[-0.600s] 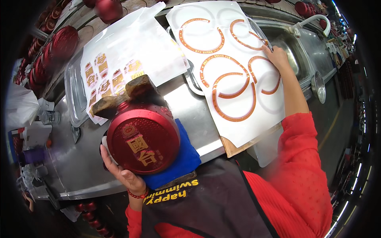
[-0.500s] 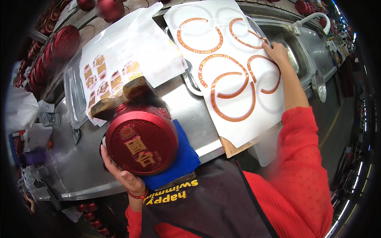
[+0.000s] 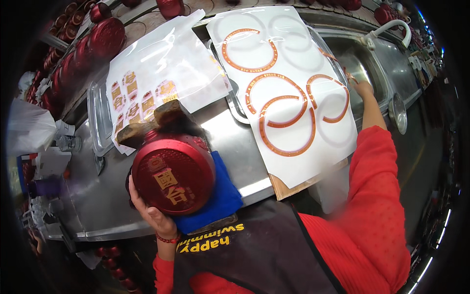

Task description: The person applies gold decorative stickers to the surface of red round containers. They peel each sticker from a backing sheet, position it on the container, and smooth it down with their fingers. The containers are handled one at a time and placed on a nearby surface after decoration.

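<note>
The left hand (image 3: 159, 219) cups the lower-left side of the round red flask (image 3: 174, 179), whose right edge lies over a blue cloth (image 3: 226, 191). Far up and right of the flask, past a white decal sheet (image 3: 329, 149), the right hand (image 3: 364, 88) pinches a blurred orange decal strip (image 3: 327, 54).

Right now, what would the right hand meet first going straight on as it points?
Probably the orange strip at the right edge of the white sheet; depth and any contact with the right hand are unclear.
</note>
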Tool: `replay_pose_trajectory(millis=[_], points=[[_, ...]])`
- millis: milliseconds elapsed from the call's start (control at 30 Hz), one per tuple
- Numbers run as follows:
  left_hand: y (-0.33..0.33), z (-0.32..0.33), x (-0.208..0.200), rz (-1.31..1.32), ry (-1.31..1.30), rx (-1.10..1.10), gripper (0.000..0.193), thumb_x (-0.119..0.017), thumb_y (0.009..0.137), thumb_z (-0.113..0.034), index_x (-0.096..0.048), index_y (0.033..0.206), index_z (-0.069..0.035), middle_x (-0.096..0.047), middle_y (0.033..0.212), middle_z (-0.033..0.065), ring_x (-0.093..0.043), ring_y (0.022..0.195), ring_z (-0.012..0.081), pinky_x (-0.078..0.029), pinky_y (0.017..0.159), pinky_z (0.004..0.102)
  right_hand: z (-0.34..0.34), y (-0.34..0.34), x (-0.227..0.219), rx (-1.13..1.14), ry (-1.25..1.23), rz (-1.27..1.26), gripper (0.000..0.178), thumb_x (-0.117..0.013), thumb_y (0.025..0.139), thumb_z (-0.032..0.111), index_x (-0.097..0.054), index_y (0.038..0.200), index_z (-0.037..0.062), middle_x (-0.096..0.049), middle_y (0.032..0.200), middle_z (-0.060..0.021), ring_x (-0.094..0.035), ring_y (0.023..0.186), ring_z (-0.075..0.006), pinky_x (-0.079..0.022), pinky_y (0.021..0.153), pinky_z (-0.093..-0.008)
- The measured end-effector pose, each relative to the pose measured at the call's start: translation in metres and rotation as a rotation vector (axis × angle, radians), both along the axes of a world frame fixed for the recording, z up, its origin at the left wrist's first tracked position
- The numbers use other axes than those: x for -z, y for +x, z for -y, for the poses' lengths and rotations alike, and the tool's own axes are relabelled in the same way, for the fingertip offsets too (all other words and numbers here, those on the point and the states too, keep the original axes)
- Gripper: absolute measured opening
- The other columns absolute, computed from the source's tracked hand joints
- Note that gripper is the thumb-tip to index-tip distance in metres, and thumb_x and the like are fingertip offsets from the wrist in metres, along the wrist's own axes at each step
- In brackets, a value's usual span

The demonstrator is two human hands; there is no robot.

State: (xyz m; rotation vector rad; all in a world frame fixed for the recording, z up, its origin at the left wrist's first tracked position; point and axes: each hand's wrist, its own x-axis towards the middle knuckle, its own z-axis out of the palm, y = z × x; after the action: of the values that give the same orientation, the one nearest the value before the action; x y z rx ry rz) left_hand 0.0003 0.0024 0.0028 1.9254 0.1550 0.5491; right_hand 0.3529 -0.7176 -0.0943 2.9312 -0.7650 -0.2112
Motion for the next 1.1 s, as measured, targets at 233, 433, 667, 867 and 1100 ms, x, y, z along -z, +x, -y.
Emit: replay_pose_trajectory(millis=[233,433,667,867,1100], points=[[0.006,0.001,-0.009,0.070,0.065,0.055,0.091,-0.037,0.106,-0.064,-0.027,0.157,0.010,-0.043,0.156,0.0259,-0.045,0.144,0.0329,-0.035,0.118,0.0417,-0.041,0.004,-0.057,-0.025,0.544,0.438,0.024,-0.066,0.086,0.031,-0.073,0.087,0.0076,-0.060,0.067,-0.0037,-0.058,0.060,-0.0178,-0.041,0.051,-0.0365],[0.019,-0.004,-0.061,0.192,0.183,0.010,0.063,-0.051,0.107,-0.041,-0.046,0.147,0.007,-0.049,0.151,0.0286,-0.050,0.139,0.0375,-0.038,0.115,0.0437,-0.210,-0.052,-0.214,-0.665,1.073,0.502,0.014,-0.060,0.098,0.009,-0.064,0.087,0.0006,-0.061,0.099,-0.0036,-0.061,0.078,-0.0099,-0.050,0.066,-0.0240],[0.091,0.044,-0.151,0.433,0.555,0.387,0.065,-0.075,0.089,-0.034,-0.052,0.143,-0.005,-0.049,0.148,0.0287,-0.045,0.137,0.0440,-0.028,0.117,0.0498,-0.395,-0.162,-0.294,-1.446,0.643,0.449,0.012,-0.071,0.089,0.006,-0.063,0.086,-0.0023,-0.060,0.116,-0.0144,-0.058,0.109,-0.0329,-0.047,0.094,-0.0416],[0.102,0.058,-0.164,0.351,0.591,0.479,0.037,-0.076,0.086,-0.031,-0.063,0.108,-0.005,-0.066,0.103,0.0189,-0.058,0.109,0.0403,-0.036,0.107,0.0513,-0.456,-0.189,-0.289,-1.670,0.698,0.531,0.011,-0.075,0.086,0.009,-0.068,0.087,0.0005,-0.063,0.113,-0.0159,-0.059,0.106,-0.0349,-0.049,0.089,-0.0423],[0.071,0.023,-0.155,0.231,0.343,0.472,0.018,-0.068,0.096,-0.023,-0.067,0.092,-0.005,-0.063,0.074,0.0090,-0.056,0.078,0.0266,-0.042,0.092,0.0400,-0.470,-0.203,-0.261,-1.434,1.157,0.199,0.009,-0.073,0.089,0.003,-0.064,0.088,0.0006,-0.059,0.123,-0.0126,-0.060,0.106,-0.0225,-0.050,0.086,-0.0340]])
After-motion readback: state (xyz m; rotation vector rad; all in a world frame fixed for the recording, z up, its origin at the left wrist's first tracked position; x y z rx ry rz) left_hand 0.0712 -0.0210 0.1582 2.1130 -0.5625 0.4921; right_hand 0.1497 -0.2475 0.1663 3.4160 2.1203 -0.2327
